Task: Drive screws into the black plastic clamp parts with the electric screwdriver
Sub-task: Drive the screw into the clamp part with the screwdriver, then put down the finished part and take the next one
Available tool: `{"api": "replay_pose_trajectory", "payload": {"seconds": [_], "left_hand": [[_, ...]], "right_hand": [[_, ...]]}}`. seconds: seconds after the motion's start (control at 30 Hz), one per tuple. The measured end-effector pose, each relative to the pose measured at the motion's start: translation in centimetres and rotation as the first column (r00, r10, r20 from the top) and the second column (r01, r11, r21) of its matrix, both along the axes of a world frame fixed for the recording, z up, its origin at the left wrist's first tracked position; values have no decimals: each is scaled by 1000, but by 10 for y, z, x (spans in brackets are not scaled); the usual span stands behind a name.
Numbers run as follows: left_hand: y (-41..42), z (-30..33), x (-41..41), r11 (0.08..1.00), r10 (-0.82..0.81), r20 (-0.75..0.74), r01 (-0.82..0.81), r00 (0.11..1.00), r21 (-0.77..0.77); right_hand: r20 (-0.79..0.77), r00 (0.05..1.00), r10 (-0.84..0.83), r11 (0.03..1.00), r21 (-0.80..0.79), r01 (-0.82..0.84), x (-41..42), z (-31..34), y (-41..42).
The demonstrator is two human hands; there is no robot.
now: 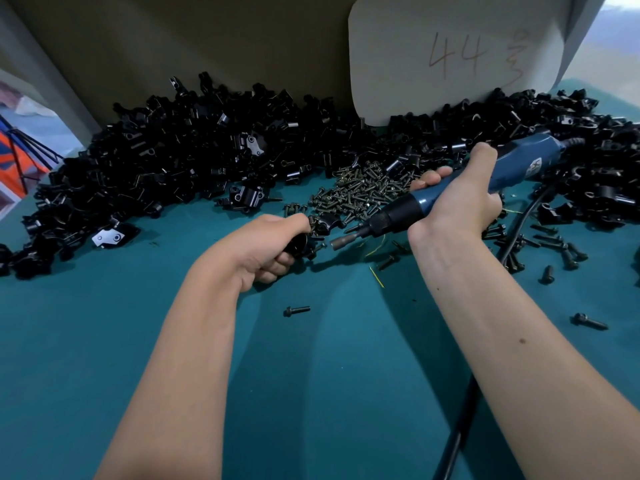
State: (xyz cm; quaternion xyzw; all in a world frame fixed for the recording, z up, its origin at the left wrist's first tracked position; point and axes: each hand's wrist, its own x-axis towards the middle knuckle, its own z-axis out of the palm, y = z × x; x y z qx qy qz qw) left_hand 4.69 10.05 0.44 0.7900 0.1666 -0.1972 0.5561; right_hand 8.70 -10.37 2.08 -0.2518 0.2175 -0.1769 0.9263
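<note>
Left hand (pixel 268 242) is clamping a clamp (pixel 304 244), right hand (pixel 457 199) gripping the screwdriver (pixel 450 192), its bit nearing. A big pile (pixel 180 150) is waiting far left.

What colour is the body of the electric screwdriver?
Blue, with a black collar near the bit; the electric screwdriver shows clearly in the head view, held in the right hand.

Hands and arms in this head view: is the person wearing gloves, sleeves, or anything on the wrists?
No. Both hands, the left hand and the right hand, are bare, with no gloves. Both forearms are uncovered right down to the bottom edge of the picture, so no sleeves show. No watch, bracelet or ring is visible. The right forearm has a small dark spot.
</note>
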Motion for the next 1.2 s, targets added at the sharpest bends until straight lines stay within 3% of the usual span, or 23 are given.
{"api": "replay_pose_trajectory", "payload": {"seconds": [0.17, 0.23, 0.33, 0.4, 0.47, 0.57, 0.63, 0.7, 0.77, 0.87, 1.0, 1.2], "left_hand": [[8, -1, 0, 993, 113, 57, -110, 992, -48], [10, -2, 1, 984, 142, 57, -135, 988, -113], [9, -1, 0, 966, 149, 44, -136, 988, -222], [9, -1, -1, 939, 144, 31, -127, 989, -320], [8, 0, -1, 908, 139, 13, -122, 990, -400], [4, 0, -1, 880, 141, -2, -127, 990, -457], [1, 0, -1, 874, 144, -3, -129, 990, -468], [-1, -1, 0, 874, 152, 4, -133, 988, -467], [-2, -1, 1, 872, 173, 32, -138, 984, -469], [-7, -1, 1, 875, 214, 99, -146, 972, -461], [-15, -2, 1, 866, 181, 153, -83, 972, -493], [-14, 0, -3, 786, 29, 165, 79, 986, -613]], "right_hand": [[24, 998, 52, 998, -46, -51, 2, 2, -7], [-28, 992, 120, 973, -194, -123, 6, 2, -8], [-135, 961, 242, 855, -439, -277, 11, -6, -4], [-227, 943, 243, 702, -629, -332, 11, -14, 0], [-306, 933, 187, 465, -809, -359, 11, -19, 1], [-356, 927, 121, 103, -924, -369, 9, -22, -3], [-289, 957, 31, -108, -953, -284, 5, -20, -3], [-139, 990, 38, -224, -966, -127, 1, -12, -2], [-98, 953, 288, -179, -983, -47, -1, -5, 4], [-163, 765, 624, -153, -985, -85, -8, -5, 15], [-127, 691, 712, -41, -989, -139, -8, -13, 20], [-37, 721, 691, 184, -957, -225, -2, -20, 15]]}}
